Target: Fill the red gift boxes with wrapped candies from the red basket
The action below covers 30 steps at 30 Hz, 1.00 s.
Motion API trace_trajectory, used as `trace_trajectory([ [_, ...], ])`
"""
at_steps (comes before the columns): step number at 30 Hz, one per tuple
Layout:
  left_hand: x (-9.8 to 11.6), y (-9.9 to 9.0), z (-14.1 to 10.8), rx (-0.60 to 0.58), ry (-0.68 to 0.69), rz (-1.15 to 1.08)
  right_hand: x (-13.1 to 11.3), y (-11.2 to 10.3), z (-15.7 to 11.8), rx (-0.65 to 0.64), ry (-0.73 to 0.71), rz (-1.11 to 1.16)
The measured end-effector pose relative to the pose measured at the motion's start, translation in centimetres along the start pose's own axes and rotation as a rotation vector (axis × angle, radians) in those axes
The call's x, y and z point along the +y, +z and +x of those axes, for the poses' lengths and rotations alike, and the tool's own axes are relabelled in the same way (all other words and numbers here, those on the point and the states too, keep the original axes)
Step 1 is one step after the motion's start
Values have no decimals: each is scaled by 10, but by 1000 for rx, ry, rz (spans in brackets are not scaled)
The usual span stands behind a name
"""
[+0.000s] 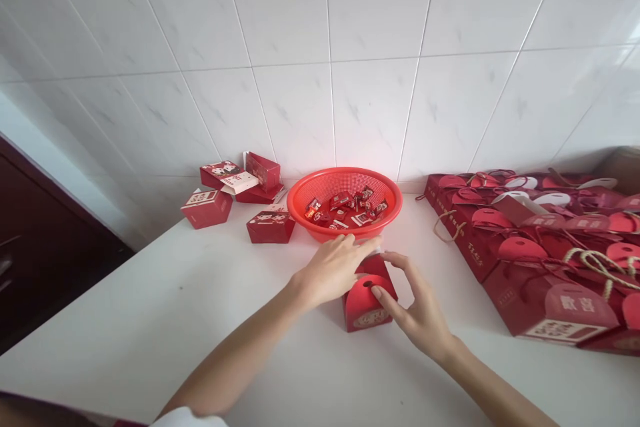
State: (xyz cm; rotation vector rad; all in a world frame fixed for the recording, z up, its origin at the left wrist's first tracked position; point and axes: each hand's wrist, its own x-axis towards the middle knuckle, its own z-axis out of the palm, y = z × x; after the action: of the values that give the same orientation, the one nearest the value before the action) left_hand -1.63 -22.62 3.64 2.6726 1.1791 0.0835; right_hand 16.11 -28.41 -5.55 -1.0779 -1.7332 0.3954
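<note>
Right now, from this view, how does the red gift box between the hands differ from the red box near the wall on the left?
The gift box between the hands has a raised arched flap with a hole, while the box near the wall has a flat top with a pale label. The right hand touches the gift box; no hand touches the box near the wall. Both are red cartons on the white counter.
</note>
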Motion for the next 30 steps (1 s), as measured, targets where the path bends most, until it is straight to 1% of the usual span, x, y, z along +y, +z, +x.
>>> trace_trajectory([
  [2, 2, 2, 2, 35, -33, 0, 3, 1, -1, 38, -28, -37],
  [6, 1, 0, 3, 96, -33, -73, 7, 4, -2, 17, -67, -36],
  [7, 0, -1, 2, 97, -23, -86, 7, 5, -2, 9, -83, -36],
  [9, -6, -6, 1, 57, 1, -129, 9, 7, -3, 8, -119, -40],
  [11, -18, -13, 3, 36, 2, -239, 10, 9, -4, 19, -152, -47],
  [13, -37, -23, 13, 92, -35, -375, 10, 11, -4, 26, -175, -56],
  [14, -48, -28, 21, 134, -67, -417, 11, 11, -4, 28, -183, -59],
  [15, -59, -32, 31, 134, -110, -408, 11, 12, -4, 29, -192, -60],
  [16, -70, -35, 42, 65, -171, -356, 11, 12, -4, 30, -199, -60],
  [17, -79, -36, 54, -62, -239, -288, 10, 12, -3, 31, -205, -59],
  [18, -87, -36, 66, -229, -295, -226, 10, 11, -3, 33, -210, -59],
  [19, -94, -35, 77, -360, -333, -195, 10, 11, -2, 33, -214, -61],
  [20, -99, -33, 87, -409, -346, -192, 9, 11, -2, 33, -218, -65],
  [21, -103, -30, 95, -426, -350, -194, 9, 10, -1, 34, -223, -71],
  [22, -106, -28, 102, -411, -348, -203, 9, 10, -1, 37, -229, -77],
  [23, -108, -26, 107, -368, -343, -210, 8, 10, -1, 39, -237, -82],
  [26, -114, -24, 112, -207, -333, -214, 9, 11, -1, 44, -250, -94],
  [28, -112, -25, 105, -74, -311, -229, 11, 11, 0, 50, -253, -103],
  [30, -100, -24, 88, 92, -232, -313, 14, 11, 0, 67, -249, -114],
])
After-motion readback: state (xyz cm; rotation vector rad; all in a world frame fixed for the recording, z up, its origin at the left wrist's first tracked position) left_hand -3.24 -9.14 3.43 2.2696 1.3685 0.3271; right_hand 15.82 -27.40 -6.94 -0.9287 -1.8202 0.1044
